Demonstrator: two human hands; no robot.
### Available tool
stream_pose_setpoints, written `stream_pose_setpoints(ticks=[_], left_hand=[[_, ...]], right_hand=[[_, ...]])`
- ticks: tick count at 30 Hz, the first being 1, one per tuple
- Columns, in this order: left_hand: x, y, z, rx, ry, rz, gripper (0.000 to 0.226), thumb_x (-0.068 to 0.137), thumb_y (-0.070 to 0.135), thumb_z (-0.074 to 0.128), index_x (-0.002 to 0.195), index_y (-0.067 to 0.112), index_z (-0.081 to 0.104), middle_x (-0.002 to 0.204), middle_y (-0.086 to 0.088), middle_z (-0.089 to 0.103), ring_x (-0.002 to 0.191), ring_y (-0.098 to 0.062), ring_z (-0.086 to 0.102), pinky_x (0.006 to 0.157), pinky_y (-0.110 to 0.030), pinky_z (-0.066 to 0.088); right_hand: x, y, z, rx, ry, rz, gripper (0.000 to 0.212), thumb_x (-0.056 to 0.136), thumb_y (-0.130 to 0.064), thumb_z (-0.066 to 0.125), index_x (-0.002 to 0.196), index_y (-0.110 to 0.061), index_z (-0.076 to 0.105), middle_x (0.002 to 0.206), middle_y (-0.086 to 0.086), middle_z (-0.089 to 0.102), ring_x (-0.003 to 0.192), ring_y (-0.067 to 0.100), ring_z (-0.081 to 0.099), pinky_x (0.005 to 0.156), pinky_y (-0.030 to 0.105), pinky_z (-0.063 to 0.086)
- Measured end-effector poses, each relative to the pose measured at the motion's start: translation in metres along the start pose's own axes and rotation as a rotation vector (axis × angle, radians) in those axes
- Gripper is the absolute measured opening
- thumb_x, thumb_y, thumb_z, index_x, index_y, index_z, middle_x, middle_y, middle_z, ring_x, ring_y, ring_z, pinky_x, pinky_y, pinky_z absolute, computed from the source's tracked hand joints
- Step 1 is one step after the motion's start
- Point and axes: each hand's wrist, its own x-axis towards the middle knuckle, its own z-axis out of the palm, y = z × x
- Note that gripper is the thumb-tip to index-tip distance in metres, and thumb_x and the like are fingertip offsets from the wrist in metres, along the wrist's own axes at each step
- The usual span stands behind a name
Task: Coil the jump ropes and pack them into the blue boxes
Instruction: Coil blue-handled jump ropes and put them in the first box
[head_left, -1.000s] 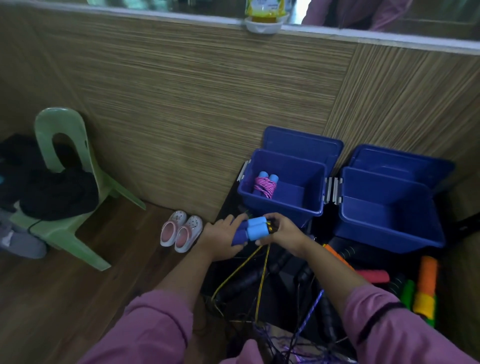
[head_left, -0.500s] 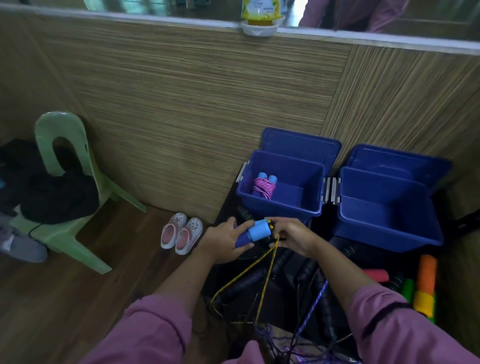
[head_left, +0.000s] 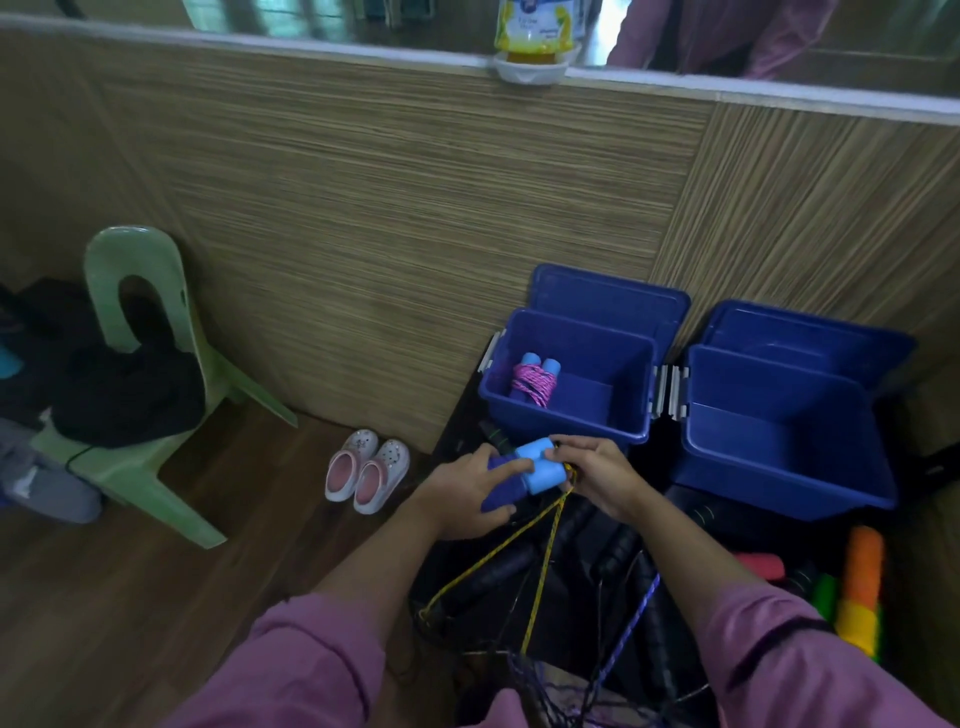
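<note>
Green chair (head_left: 156, 405) holding dark clothes (head_left: 124, 395); small shoes (head_left: 368, 470) nearby.

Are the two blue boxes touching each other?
Cannot tell. In the head view the left blue box and right blue box sit side by side with their white latches close together, but no plain contact or gap shows.

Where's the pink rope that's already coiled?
The pink rope sits in the left blue box, at its left end, by the wall just beyond the hands.

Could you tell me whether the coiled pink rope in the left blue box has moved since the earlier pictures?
No. The pink rope lies in the same corner of the left blue box.
</note>
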Motion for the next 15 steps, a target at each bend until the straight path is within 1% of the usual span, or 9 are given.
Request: stream_pose_setpoints(ticks=[4, 6, 8, 10, 12, 15], left_hand=[[0.003, 0.002, -0.003, -0.067, -0.031, -0.048, 0.057, 0.091, 0.05, 0.052, 0.142, 0.045, 0.027, 0.121, -0.006, 0.039, 0.101, -0.025, 0.054, 0.088, -0.038, 0.048], [0.005, 0.001, -0.005, -0.081, -0.024, -0.055, 0.056, 0.092, 0.052, 0.05, 0.141, 0.046, 0.024, 0.119, -0.005, 0.04, 0.098, -0.026, 0.056, 0.086, -0.039, 0.049], [0.006, 0.003, -0.008, -0.09, -0.038, -0.075, 0.057, 0.092, 0.054, 0.048, 0.142, 0.045, 0.023, 0.121, -0.005, 0.041, 0.098, -0.027, 0.057, 0.085, -0.038, 0.049], [0.006, 0.007, -0.009, -0.112, -0.053, -0.086, 0.055, 0.092, 0.054, 0.048, 0.142, 0.046, 0.025, 0.122, -0.005, 0.04, 0.098, -0.027, 0.057, 0.086, -0.037, 0.048], [0.005, 0.01, -0.01, -0.144, -0.063, -0.087, 0.051, 0.092, 0.053, 0.05, 0.139, 0.048, 0.029, 0.121, -0.005, 0.039, 0.096, -0.026, 0.057, 0.087, -0.034, 0.046], [0.004, 0.013, -0.012, -0.183, -0.076, -0.069, 0.046, 0.093, 0.051, 0.051, 0.135, 0.05, 0.033, 0.12, -0.004, 0.038, 0.092, -0.021, 0.053, 0.089, -0.031, 0.044]], right_hand=[[-0.001, -0.005, 0.0, -0.038, -0.023, -0.028, 0.047, 0.081, -0.01, 0.073, 0.12, 0.009, 0.055, 0.095, 0.014, 0.066, 0.071, 0.015, 0.062, 0.057, 0.024, 0.048], [-0.003, -0.008, -0.001, -0.064, -0.065, -0.038, 0.053, 0.074, -0.014, 0.078, 0.119, 0.005, 0.057, 0.101, 0.011, 0.067, 0.081, 0.015, 0.064, 0.065, 0.024, 0.049], [-0.004, -0.011, -0.002, -0.118, -0.102, -0.033, 0.063, 0.064, -0.013, 0.083, 0.119, 0.001, 0.057, 0.104, 0.01, 0.068, 0.086, 0.017, 0.063, 0.069, 0.026, 0.045], [-0.002, -0.014, -0.005, -0.168, -0.112, -0.024, 0.064, 0.066, -0.007, 0.082, 0.123, 0.001, 0.054, 0.107, 0.012, 0.068, 0.08, 0.014, 0.062, 0.063, 0.023, 0.044], [-0.001, -0.016, -0.006, -0.214, -0.107, -0.013, 0.062, 0.072, -0.006, 0.079, 0.127, 0.003, 0.052, 0.11, 0.014, 0.067, 0.076, 0.011, 0.061, 0.058, 0.021, 0.043], [-0.001, -0.018, -0.007, -0.249, -0.087, -0.01, 0.057, 0.077, -0.008, 0.076, 0.127, 0.002, 0.051, 0.105, 0.01, 0.067, 0.076, 0.011, 0.059, 0.061, 0.022, 0.041]])
